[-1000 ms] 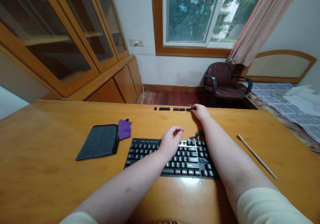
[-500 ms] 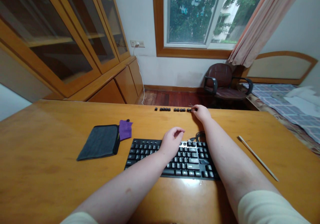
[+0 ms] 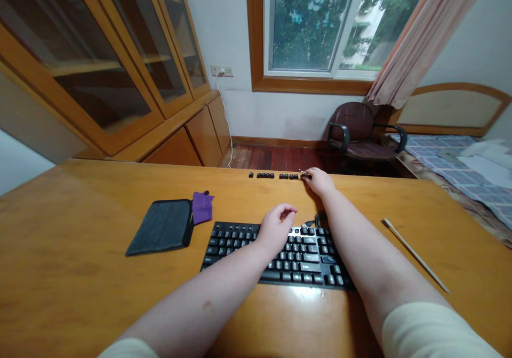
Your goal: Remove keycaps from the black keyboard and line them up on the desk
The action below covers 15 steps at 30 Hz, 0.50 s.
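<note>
My left hand [image 3: 277, 224] rests over the upper middle of a black keyboard [image 3: 304, 277], its fingers loosely curved, thumb apart from the fingertips, with nothing visible between them. At the far edge of the desk, my right hand [image 3: 319, 181] is closed in a pinch. Thin wire ends, apparently of a keycap puller [image 3: 303, 172], stick out of its fingertips. Under those fingertips is the right end of a row of loose black keycaps [image 3: 288, 176], which stand in small groups. Part of the keyboard's top row is hidden by my left hand, and my right forearm covers its right side.
A dark grey zip pouch [image 3: 162, 227] and a purple cloth piece [image 3: 202, 207] lie left of the keyboard. A coiled cable [image 3: 320, 219] sits behind it. To the right lies a thin pale stick [image 3: 416, 254]. Beyond the desk stands an office chair [image 3: 354, 134].
My right hand has shifted slightly left along the keycap row and now covers its end keycaps. The wire ends have turned to point left. My left hand stays in place.
</note>
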Available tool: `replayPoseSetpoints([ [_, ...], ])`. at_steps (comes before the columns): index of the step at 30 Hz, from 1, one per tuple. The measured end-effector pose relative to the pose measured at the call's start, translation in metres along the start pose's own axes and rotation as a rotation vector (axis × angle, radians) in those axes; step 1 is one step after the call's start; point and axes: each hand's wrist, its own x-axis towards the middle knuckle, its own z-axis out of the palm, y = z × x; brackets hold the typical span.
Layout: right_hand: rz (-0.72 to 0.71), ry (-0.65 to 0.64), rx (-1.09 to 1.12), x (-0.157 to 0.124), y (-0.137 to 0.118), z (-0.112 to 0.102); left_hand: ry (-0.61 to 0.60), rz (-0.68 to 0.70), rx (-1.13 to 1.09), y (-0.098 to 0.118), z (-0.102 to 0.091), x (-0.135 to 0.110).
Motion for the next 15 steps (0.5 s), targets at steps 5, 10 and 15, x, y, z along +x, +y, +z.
replayPoseSetpoints([
  [5, 0.006, 0.001, 0.033, -0.002, 0.000, -0.001, -0.008, -0.015, -0.001, 0.003, 0.000, 0.000],
  [10, -0.003, 0.195, 0.143, -0.002, -0.004, -0.025, -0.020, -0.004, 0.034, 0.001, 0.000, -0.001],
  [15, 0.034, 0.434, 0.227, -0.011, -0.017, -0.088, -0.115, 0.061, 0.190, 0.003, 0.000, -0.004],
])
